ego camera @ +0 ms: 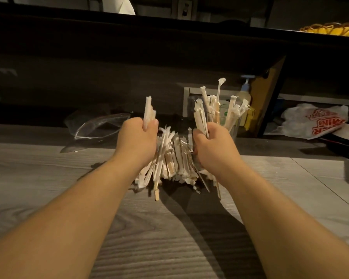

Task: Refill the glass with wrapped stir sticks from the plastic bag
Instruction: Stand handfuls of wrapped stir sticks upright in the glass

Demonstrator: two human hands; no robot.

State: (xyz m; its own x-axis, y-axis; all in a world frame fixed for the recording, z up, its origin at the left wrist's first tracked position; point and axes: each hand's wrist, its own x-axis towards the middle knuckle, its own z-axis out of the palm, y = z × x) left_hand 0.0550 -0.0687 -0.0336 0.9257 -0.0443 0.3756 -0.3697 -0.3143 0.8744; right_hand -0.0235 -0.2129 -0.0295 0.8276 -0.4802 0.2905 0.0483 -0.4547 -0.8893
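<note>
A loose pile of paper-wrapped wooden stir sticks (172, 158) lies on the grey wood-grain counter between my hands. My left hand (138, 138) grips a small bunch of wrapped sticks (149, 110) upright above the pile's left side. My right hand (211, 144) grips another bunch (200, 115) upright, just left of the clear glass (229, 119). The glass stands behind my right hand and holds several wrapped sticks poking out at angles. The clear plastic bag (98, 124) lies flattened and open on the counter at the back left.
A dark raised ledge runs along the back of the counter (48, 178). A pump bottle (244, 95) stands behind the glass. A white printed plastic bag (318, 121) lies at the right. A yellow woven basket (332, 29) sits on the upper ledge.
</note>
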